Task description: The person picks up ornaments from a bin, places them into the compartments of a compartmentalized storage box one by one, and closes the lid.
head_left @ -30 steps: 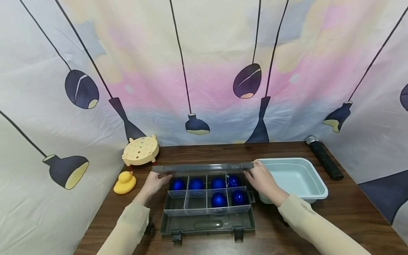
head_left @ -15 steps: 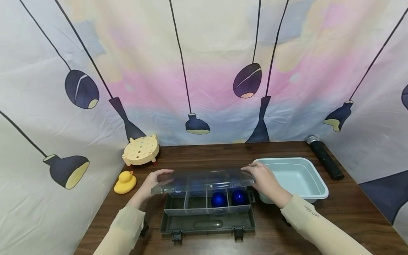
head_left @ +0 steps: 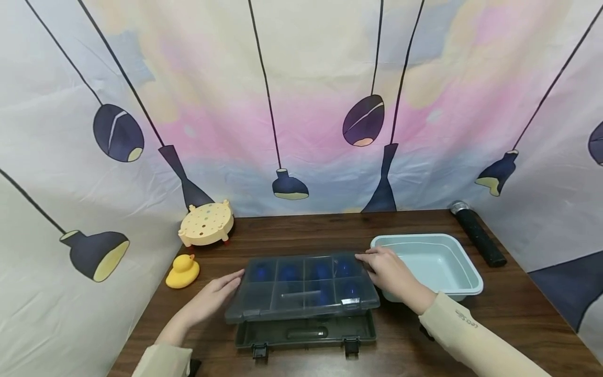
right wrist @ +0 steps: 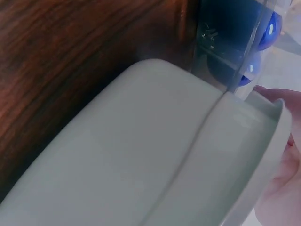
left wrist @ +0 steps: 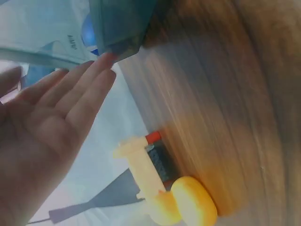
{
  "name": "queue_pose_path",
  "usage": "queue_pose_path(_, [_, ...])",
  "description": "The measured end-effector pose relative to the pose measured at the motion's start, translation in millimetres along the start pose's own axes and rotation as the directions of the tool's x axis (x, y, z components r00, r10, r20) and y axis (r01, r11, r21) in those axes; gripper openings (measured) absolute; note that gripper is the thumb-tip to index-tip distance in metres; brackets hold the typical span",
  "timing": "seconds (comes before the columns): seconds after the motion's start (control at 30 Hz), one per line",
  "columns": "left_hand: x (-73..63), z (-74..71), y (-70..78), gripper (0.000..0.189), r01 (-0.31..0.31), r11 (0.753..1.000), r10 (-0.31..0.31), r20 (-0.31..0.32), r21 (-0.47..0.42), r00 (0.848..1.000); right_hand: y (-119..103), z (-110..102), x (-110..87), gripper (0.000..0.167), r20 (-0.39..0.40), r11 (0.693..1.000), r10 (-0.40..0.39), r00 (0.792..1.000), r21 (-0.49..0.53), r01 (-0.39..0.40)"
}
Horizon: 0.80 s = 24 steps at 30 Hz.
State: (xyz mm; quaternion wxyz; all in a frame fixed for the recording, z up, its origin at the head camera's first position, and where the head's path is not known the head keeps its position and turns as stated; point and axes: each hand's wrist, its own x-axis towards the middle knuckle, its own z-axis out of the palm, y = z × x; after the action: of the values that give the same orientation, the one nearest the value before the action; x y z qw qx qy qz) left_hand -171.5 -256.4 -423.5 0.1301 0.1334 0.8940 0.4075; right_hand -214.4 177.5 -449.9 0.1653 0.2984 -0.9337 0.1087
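In the head view, a dark transparent compartment box lies on the wooden table with two front latches. Its see-through lid slopes down over it, the front edge still raised a little above the front tray. Blue balls show dimly through the lid. My left hand is at the box's left side, straight fingertips by the lid's back left corner; in the left wrist view its palm and extended fingers show. Along the right edge, my right hand touches the lid near its back corner with extended fingers.
A pale blue basin stands right of the box, close under my right forearm. Beyond it lies a black microphone. A yellow rubber duck and a cream dotted round stand sit at the back left. Patterned cloth hangs behind.
The lid has swung forward and down from nearly upright, covering the compartments and balls. My left hand has drawn away to the left and nearer; the right hand has barely shifted.
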Motion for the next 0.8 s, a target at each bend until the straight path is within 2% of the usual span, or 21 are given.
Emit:
queue_pose_path(0.1, [-17.2, 3.6, 3.8, 0.064, 0.051, 0.998, -0.05, 0.057, -0.023, 0.997, -2.8, 0.0, -1.4, 0.037, 0.031, 1.0, 0.001, 1.0, 0.004, -0.002])
queue_pose_path(0.23, [-35.3, 9.5, 2.5, 0.089, 0.016, 1.0, -0.013, 0.134, -0.023, 0.991, -6.2, -1.1, -3.5, 0.04, 0.042, 1.0, 0.014, 0.999, 0.018, -0.015])
queue_pose_path(0.33, [-41.5, 16.8, -1.4, 0.106, -0.002, 0.999, 0.007, 0.161, -0.034, 0.987, -9.7, -0.2, -5.9, 0.041, 0.064, 1.0, 0.02, 0.998, 0.021, -0.021])
queue_pose_path(0.5, [-44.5, 26.4, -5.7, 0.109, 0.021, 0.999, -0.019, 0.103, -0.024, 0.995, -17.9, 2.2, -10.3, 0.042, 0.132, 0.999, 0.016, 0.991, 0.026, -0.019])
queue_pose_path(0.63, [-45.6, 32.3, -10.7, 0.109, 0.012, 0.997, -0.006, 0.074, -0.079, 0.997, -20.2, 1.7, -11.8, 0.038, 0.163, 0.999, 0.023, 0.986, 0.044, -0.031])
queue_pose_path(0.73, [-46.6, 36.6, -13.7, 0.108, 0.006, 0.994, 0.0, 0.054, -0.11, 0.999, -20.6, 1.6, -11.5, 0.038, 0.196, 0.997, 0.047, 0.98, 0.053, -0.058])
queue_pose_path(0.8, [-47.1, 38.1, -14.1, 0.108, 0.007, 0.996, -0.004, 0.032, -0.089, 0.999, -22.0, 0.7, -11.2, 0.038, 0.22, 0.994, 0.075, 0.973, 0.056, -0.089])
